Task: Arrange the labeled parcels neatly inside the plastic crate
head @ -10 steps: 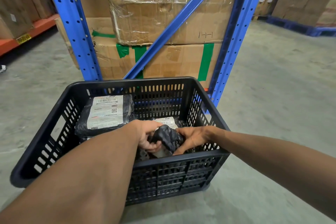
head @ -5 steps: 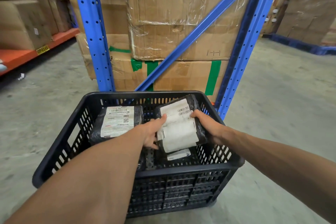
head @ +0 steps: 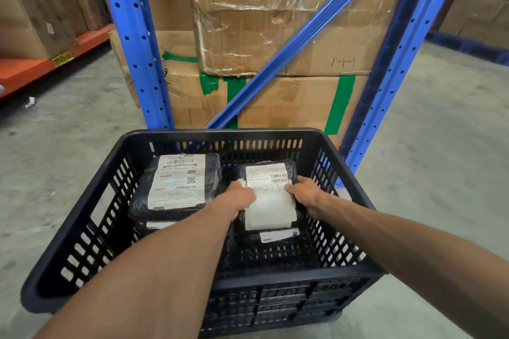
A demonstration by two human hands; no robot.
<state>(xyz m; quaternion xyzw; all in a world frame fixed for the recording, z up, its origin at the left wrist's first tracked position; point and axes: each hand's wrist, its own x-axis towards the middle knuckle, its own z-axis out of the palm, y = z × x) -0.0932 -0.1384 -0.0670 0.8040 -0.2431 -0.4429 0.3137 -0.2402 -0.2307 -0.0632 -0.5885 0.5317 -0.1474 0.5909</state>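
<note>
A black slatted plastic crate (head: 82, 228) stands on the floor in front of me. In its right half lies a black parcel with a white label (head: 268, 201), label up. My left hand (head: 239, 198) grips its left edge and my right hand (head: 305, 195) grips its right edge. It rests on another black parcel whose label (head: 278, 235) peeks out below. In the crate's left half a larger labeled black parcel (head: 179, 184) lies on top of a further parcel (head: 157, 224).
Blue steel rack uprights (head: 132, 44) and a diagonal brace (head: 297, 38) stand right behind the crate, with taped cardboard boxes (head: 261, 25) stacked between them. An orange shelf beam (head: 35, 66) with more boxes runs at the left. Grey concrete floor (head: 429, 162) surrounds the crate.
One second ago both hands held a crumpled black parcel low at the crate's near right. It has been turned label up and lowered flat onto the right-hand stack.
</note>
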